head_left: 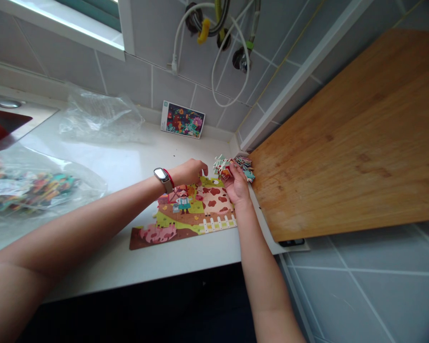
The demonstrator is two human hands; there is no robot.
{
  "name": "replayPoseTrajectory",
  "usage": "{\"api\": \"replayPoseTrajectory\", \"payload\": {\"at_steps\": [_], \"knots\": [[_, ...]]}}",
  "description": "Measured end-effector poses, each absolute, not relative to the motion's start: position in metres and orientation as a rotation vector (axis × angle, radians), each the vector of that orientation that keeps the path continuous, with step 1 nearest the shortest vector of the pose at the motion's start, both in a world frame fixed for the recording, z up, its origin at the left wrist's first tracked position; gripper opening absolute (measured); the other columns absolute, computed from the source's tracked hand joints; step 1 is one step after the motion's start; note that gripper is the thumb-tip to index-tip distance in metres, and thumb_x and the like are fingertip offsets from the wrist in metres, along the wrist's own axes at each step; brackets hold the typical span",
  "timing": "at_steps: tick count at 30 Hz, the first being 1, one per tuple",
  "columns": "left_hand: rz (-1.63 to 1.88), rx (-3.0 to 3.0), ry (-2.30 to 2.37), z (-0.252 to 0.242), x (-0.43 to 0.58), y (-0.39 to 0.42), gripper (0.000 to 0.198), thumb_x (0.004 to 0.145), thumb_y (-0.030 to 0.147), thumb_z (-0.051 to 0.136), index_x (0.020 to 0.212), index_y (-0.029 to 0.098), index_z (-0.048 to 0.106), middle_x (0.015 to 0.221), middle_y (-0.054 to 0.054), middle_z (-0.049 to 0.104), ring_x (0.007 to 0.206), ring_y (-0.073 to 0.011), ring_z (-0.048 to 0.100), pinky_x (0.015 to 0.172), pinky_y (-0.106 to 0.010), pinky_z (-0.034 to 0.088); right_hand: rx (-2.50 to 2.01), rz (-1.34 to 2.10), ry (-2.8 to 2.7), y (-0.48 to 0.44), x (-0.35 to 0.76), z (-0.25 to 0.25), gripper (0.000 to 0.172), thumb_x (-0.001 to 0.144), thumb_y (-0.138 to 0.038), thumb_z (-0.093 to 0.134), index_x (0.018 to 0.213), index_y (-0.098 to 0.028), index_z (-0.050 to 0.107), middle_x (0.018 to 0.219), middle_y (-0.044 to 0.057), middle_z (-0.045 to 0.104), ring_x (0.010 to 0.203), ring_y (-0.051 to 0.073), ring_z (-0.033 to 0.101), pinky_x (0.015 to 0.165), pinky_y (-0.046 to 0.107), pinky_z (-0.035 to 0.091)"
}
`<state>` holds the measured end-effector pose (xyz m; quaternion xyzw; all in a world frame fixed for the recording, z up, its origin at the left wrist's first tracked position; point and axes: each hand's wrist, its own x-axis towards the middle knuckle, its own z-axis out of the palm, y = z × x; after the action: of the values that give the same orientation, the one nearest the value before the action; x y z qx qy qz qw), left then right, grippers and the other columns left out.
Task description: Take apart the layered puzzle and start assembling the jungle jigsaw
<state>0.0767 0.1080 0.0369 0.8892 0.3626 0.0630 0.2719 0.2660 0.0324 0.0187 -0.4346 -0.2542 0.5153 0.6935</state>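
A partly assembled farm jigsaw puzzle (186, 216) lies on the white counter (128, 166), showing a pink pig, a spotted cow and a white fence. My left hand (191, 171), with a watch on its wrist, rests at the puzzle's top edge with its fingers curled down onto the pieces. My right hand (236, 183) is closed in a pinch on a puzzle piece at the puzzle's top right corner. Just beyond it lies a small pile of loose puzzle pieces (236, 164) in the counter's corner.
A puzzle box (182, 120) leans on the tiled wall. A clear bag of loose pieces (25, 188) lies at the left, and an empty plastic bag (96, 116) sits behind it. A wooden board (353, 138) borders the right. Hoses (221, 47) hang above, and a sink (7, 119) is far left.
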Motion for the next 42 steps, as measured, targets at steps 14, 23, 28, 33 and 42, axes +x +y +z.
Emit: {"api": "replayPoseTrajectory", "payload": {"at_steps": [14, 23, 28, 33, 42], "knots": [[0.331, 2.305, 0.871, 0.032, 0.072, 0.122, 0.050, 0.069, 0.010, 0.075, 0.117, 0.021, 0.074, 0.111, -0.007, 0.078, 0.098, -0.0233, 0.073, 0.084, -0.029, 0.054, -0.980, 1.175, -0.546, 0.031, 0.260, 0.020, 0.031, 0.076, -0.026, 0.087, 0.100, -0.024, 0.068, 0.080, -0.006, 0.075, 0.067, 0.011, 0.070, 0.062, 0.022, 0.059], [0.292, 1.898, 0.922, 0.039, 0.065, 0.129, 0.040, 0.076, 0.021, 0.076, 0.116, 0.016, 0.071, 0.102, -0.009, 0.078, 0.071, -0.0185, 0.073, 0.059, -0.025, 0.056, -1.009, 1.257, -0.649, 0.031, 0.258, 0.015, 0.037, 0.072, -0.032, 0.091, 0.101, -0.025, 0.069, 0.081, -0.006, 0.077, 0.068, 0.011, 0.072, 0.063, 0.022, 0.061], [0.324, 1.752, 0.954, 0.049, 0.064, 0.125, 0.038, 0.076, 0.014, 0.070, 0.114, 0.014, 0.069, 0.094, -0.009, 0.078, 0.070, -0.0180, 0.073, 0.058, -0.025, 0.057, -1.008, 1.276, -0.706, 0.030, 0.255, 0.009, 0.045, 0.064, -0.033, 0.095, 0.101, -0.023, 0.072, 0.086, -0.003, 0.079, 0.071, 0.013, 0.073, 0.068, 0.025, 0.063], [0.353, 1.624, 0.877, 0.058, 0.060, 0.124, 0.035, 0.080, 0.016, 0.069, 0.114, 0.013, 0.069, 0.086, -0.007, 0.076, 0.069, -0.0163, 0.072, 0.064, -0.027, 0.059, -1.027, 1.253, -0.749, 0.029, 0.251, 0.009, 0.044, 0.066, -0.034, 0.094, 0.102, -0.023, 0.072, 0.087, -0.002, 0.079, 0.075, 0.015, 0.074, 0.071, 0.028, 0.064], [0.359, 1.664, 0.882, 0.077, 0.056, 0.123, 0.046, 0.087, 0.035, 0.071, 0.130, 0.017, 0.065, 0.103, -0.011, 0.077, 0.079, -0.0177, 0.075, 0.077, -0.031, 0.059, -1.028, 1.230, -0.736, 0.029, 0.254, 0.010, 0.045, 0.066, -0.034, 0.094, 0.104, -0.023, 0.071, 0.084, -0.005, 0.076, 0.067, 0.011, 0.071, 0.062, 0.021, 0.061]]}}
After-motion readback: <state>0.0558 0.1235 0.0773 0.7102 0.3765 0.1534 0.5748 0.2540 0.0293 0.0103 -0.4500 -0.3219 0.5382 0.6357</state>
